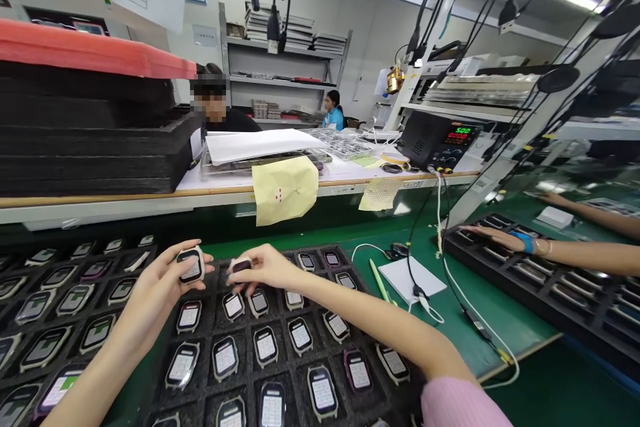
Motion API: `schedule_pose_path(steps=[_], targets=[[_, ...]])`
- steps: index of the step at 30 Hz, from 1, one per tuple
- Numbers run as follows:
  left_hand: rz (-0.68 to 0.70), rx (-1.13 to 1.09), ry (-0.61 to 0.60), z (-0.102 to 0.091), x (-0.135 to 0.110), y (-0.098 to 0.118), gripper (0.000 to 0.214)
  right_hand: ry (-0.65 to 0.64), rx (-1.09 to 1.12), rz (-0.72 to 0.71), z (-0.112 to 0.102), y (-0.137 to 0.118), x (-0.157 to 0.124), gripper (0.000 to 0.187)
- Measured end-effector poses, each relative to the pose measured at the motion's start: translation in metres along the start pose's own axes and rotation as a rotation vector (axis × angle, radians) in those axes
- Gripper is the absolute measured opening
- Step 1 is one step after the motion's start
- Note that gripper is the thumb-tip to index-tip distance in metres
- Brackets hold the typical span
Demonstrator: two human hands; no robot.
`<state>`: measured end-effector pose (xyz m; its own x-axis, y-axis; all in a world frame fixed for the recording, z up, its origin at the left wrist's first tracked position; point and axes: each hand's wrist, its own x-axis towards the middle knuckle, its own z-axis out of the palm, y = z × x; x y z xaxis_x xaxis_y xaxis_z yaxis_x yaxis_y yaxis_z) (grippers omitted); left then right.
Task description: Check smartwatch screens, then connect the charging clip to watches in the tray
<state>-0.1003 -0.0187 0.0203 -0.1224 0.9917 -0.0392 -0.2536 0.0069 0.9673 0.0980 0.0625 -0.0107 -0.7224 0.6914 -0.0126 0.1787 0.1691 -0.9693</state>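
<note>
Black foam makes up the tray [204, 347] below both grips, its pockets filled with watches. The left hand [167, 273] is closed on one watch [191, 265], thumb across its face and fingers around the edge, held up over the tray's far left corner. Just right of that grip, the right hand [273, 267] pinches a second watch [241, 265] by its rim, low over the far row; whether it is fully clear of its pocket I cannot tell.

Left of the left grip lies another tray [70, 321] of watches. Right of the right grip, on the green table [515, 327], are a pen [380, 280], a paper pad [420, 277] and loose cables.

The likeliest trouble is a slip: the right pinch looks shallow, so a small tilt could drop its watch onto those below. The left thumb on the glass could smear it or press the screen. With the hands so close, the two watches might knock, and the right forearm, crossing low, could brush those beneath.
</note>
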Motion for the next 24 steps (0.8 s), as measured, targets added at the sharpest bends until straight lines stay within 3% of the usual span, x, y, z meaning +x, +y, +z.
schedule_pose_path(steps=[4,8,11,14,24], targets=[[-0.075,-0.017,-0.027,0.014,0.002,-0.010,0.054,0.129,0.160,0.037,-0.038,-0.009,-0.055,0.051],[-0.109,-0.046,0.018,0.033,-0.001,-0.016,0.053,0.201,0.425,0.035,-0.053,-0.008,-0.085,0.060],[-0.106,-0.048,0.004,0.043,-0.006,-0.015,0.050,0.218,0.607,-0.060,-0.054,-0.004,-0.092,0.058],[-0.117,-0.067,-0.022,0.048,-0.009,-0.014,0.049,0.222,0.598,-0.136,-0.054,-0.004,-0.096,0.053],[-0.152,-0.118,-0.219,0.062,-0.015,-0.020,0.036,0.164,0.627,-0.137,-0.052,-0.003,-0.101,0.043]])
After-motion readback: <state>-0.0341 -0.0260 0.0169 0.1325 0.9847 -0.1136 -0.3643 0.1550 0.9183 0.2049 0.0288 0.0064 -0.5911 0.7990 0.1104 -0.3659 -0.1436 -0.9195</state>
